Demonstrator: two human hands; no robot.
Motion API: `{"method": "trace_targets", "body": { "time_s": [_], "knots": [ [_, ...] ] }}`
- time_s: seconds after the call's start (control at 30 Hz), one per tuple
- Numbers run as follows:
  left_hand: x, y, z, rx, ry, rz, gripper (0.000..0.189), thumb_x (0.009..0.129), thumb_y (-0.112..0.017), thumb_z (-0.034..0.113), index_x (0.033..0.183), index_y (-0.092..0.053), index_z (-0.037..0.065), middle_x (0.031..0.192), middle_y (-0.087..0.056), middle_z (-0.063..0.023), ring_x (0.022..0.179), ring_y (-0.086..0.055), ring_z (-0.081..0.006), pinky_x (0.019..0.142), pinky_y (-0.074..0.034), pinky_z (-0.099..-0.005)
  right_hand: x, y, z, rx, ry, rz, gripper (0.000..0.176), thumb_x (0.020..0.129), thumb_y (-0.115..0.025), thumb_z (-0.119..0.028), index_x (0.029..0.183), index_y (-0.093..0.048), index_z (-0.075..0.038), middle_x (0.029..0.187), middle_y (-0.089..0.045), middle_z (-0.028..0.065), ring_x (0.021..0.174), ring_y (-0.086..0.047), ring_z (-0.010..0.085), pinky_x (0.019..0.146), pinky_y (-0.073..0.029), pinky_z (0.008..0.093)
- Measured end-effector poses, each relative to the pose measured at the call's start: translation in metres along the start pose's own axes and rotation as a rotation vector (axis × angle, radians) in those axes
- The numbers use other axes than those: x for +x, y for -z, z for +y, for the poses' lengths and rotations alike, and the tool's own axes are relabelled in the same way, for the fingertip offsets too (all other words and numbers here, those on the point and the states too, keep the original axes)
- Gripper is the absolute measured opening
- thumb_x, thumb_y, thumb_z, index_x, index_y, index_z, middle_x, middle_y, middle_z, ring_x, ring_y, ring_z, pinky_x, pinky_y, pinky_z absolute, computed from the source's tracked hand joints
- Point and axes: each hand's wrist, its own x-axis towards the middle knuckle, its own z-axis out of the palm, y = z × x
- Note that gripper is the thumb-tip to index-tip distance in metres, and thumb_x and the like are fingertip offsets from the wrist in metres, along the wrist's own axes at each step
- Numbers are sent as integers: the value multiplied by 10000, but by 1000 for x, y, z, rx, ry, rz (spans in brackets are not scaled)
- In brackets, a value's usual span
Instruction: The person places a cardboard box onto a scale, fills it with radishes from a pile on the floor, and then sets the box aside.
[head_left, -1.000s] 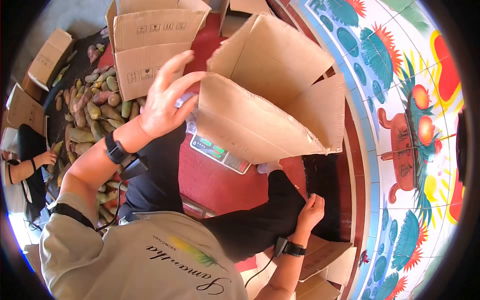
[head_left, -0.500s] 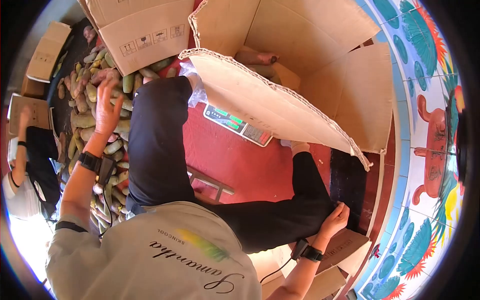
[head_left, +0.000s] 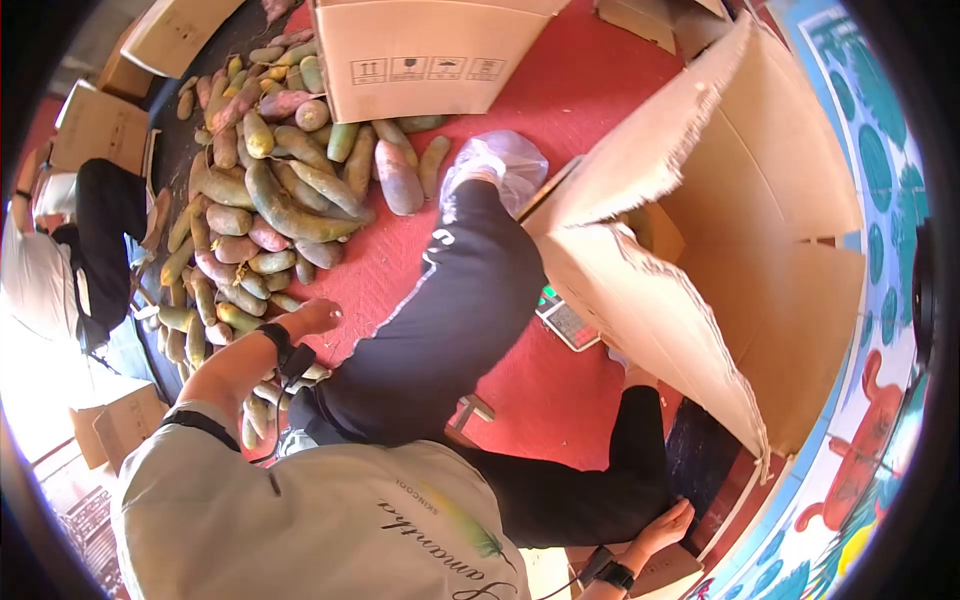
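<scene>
Beside the thigh and the pile, my left hand [head_left: 318, 316] hangs over the red floor [head_left: 375, 262]; its fingers are mostly hidden, and no held item shows. Long green, yellowish and pinkish vegetables [head_left: 290, 208] lie heaped at the left. My right hand [head_left: 665, 528] rests by the bent knee with its fingers curled together and nothing visible in them. An open cardboard box [head_left: 640, 300] with raised flaps stands at the right, partly covering a scale [head_left: 568, 322] on the floor. Deep in that box, a vegetable is only partly visible.
A printed cardboard box [head_left: 430, 70] stands behind the pile. Another person [head_left: 100, 240] sits at the far left, near more boxes [head_left: 97, 127]. A clear plastic bag [head_left: 515, 165] surrounds my foot. Painted tiles [head_left: 870, 180] line the right side.
The view has shifted left, showing more of the pile. My left hand has dropped from its raised, spread-finger pose towards the thigh. My right hand remains by the knee.
</scene>
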Motion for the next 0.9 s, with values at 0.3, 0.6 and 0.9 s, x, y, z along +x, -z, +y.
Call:
{"method": "trace_targets", "body": {
  "time_s": [0.3, 0.6, 0.9],
  "knots": [
    [1, -55, 3, 3, -46, -441, 627, 774, -617, 299, 1321, -356, 135, 1263, -477, -149, 1051, -537, -314, 764, -499, -409, 2, 0, 2, -144, 50, -22, 295, 946, -397, -164, 820, -542, 60, 764, -543, 197, 713, -531, 358, 644, -431, 410],
    [-2, -24, 84, -230, -43, -1051, 640, 822, -556, 268, 1389, -265, 218, 1260, -491, -107, 991, -546, -257, 833, -454, -417, 6, 1, 1, -228, 125, -13, 313, 941, -430, -192, 853, -560, 79, 794, -579, 225, 710, -552, 372, 639, -446, 419],
    [64, -56, 16, -5, -125, -132, 425, 784, -543, 268, 1165, -534, 79, 1171, -534, -158, 1067, -506, -348, 898, -415, -437, 10, 2, -7, -223, 89, -31, 300, 934, -437, -181, 889, -565, 87, 804, -585, 231, 701, -562, 369, 629, -455, 412]
  ]
}}
